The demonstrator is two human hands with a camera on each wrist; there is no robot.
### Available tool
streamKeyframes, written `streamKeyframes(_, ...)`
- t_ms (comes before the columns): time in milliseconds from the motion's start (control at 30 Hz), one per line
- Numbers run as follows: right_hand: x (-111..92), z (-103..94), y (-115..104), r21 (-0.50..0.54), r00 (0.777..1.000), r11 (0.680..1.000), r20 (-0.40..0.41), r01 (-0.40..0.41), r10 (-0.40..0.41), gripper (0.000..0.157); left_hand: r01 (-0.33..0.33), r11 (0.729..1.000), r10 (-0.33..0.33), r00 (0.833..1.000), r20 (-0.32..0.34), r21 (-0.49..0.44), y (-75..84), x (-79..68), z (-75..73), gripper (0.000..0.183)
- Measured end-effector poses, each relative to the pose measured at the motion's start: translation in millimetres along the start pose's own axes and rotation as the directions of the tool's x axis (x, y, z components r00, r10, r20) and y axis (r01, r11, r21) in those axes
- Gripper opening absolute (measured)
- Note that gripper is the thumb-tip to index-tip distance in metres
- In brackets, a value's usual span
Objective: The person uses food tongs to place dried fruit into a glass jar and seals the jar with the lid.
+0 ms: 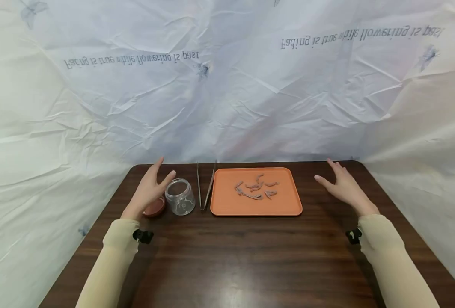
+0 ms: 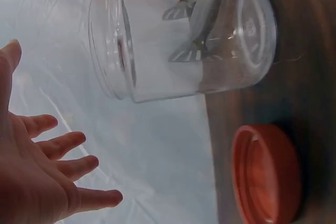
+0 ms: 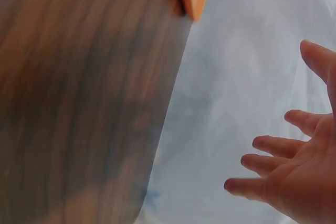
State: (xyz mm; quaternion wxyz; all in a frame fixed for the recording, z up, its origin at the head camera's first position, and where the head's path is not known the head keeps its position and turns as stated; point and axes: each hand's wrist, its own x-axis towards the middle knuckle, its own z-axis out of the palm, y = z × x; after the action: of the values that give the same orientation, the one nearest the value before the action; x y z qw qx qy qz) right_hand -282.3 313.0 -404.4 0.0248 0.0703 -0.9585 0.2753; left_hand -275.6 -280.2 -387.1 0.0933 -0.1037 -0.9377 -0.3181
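My left hand [image 1: 147, 188] is held above the table's left side with fingers spread, holding nothing. Beside it a clear, lidless jar [image 1: 181, 199] stands upright, and its red-brown screw lid [image 1: 155, 207] lies partly hidden below the hand. In the left wrist view the jar [image 2: 173, 40] looks empty, and the lid [image 2: 268, 174] shows its hollow side. Right of the jar lie metal tongs [image 1: 202, 204], their arms apart. An orange tray [image 1: 223, 203] holds several small greyish-brown curled strips [image 1: 255, 187]. Over the table's right side, my right hand [image 1: 344, 186] is bare, its fingers extended.
All of this is on a dark wooden table [image 1: 235, 256] with rounded far corners. A pale printed sheet [image 1: 242, 98] hangs behind the far edge and along both sides. A black wrist mount [image 1: 143, 236] sits on the left sleeve, another [image 1: 353, 236] on the right.
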Motion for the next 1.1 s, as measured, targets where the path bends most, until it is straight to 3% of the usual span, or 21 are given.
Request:
streamKeyframes(300,28,11.3,-42,0.078,0.997,0.997,0.064,0.029,-0.034,0.096,0.053,0.998,-0.054,0.998,-0.035,-0.030,-12.0,-15.3,-3.7,0.081)
streamKeyframes(500,48,24.5,-74,0.145,0.994,0.987,0.078,0.070,-0.082,0.090,0.098,0.990,-0.101,0.994,-0.028,-0.101,-17.7,-28.6,0.9,0.079)
streamKeyframes(800,71,71.4,-122,0.211,0.976,0.966,0.128,0.149,-0.178,0.080,0.072,0.985,-0.074,0.997,-0.008,-0.158,-21.3,-34.6,19.5,0.076)
streamKeyframes(1100,83,110.3,-171,0.292,0.957,0.948,0.215,0.129,-0.196,0.072,0.092,0.978,-0.091,0.996,0.013,-0.185,-16.3,-33.8,30.9,0.081)
